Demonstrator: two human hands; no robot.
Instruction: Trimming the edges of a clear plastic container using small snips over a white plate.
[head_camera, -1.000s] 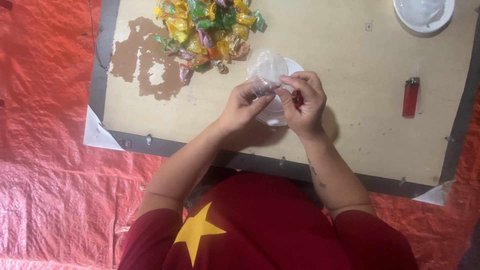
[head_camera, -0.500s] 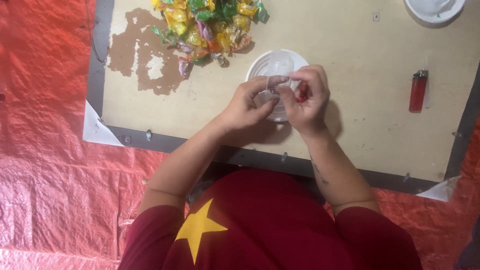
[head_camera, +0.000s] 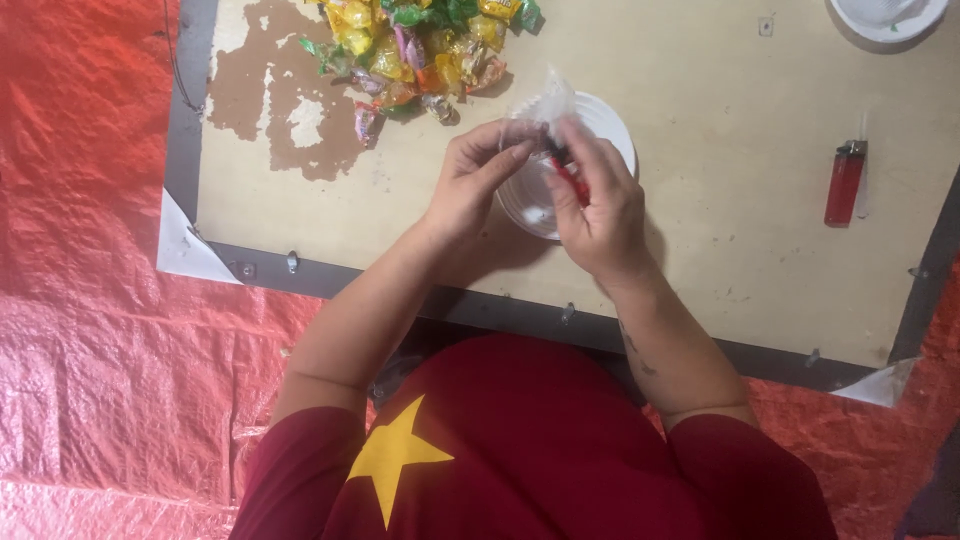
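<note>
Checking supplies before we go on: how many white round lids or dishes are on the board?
2. One white dish lies under the hands, partly covered by the left hand and right hand. The other dish is at the top right corner, cut off by the frame edge. More may lie outside the view.

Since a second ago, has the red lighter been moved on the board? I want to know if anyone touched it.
No. The red lighter lies in the same spot near the board's right edge, untouched; only the camera shifted.

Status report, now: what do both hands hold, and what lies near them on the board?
Left hand and right hand both pinch a clear wrapper above the white dish. Wrapped candies lie close, upper left. Red lighter lies apart, right.
</note>
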